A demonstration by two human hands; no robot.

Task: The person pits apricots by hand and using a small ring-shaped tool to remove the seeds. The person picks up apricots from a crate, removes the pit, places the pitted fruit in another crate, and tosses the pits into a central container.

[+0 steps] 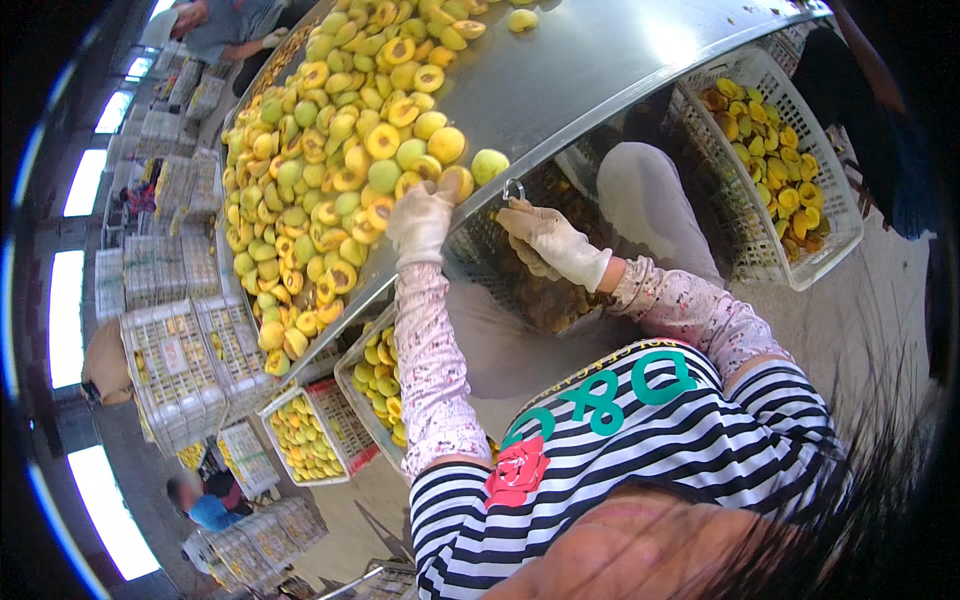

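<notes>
A big heap of halved yellow-green stone fruit (330,165), likely apricots or peaches, covers the left part of a metal table (555,82). At the near edge of the heap my left hand (421,217), in a white glove, has its fingers on a cut fruit half (456,183). Beside it, a whole-looking greenish fruit (490,166) rests by the table's rim. My right hand (551,240), also gloved, is closed around a small tool with a metal loop (514,189) at its tip, just off the table edge. The tool's handle is hidden in the glove.
A white plastic crate (825,247) of fruit halves stands at the right. More fruit-filled crates (306,480) stand on the floor below the table, with stacked crates (176,375) behind. Dark fruit pieces lie under the table edge near my knees. Other people are at the top left, lower left and right.
</notes>
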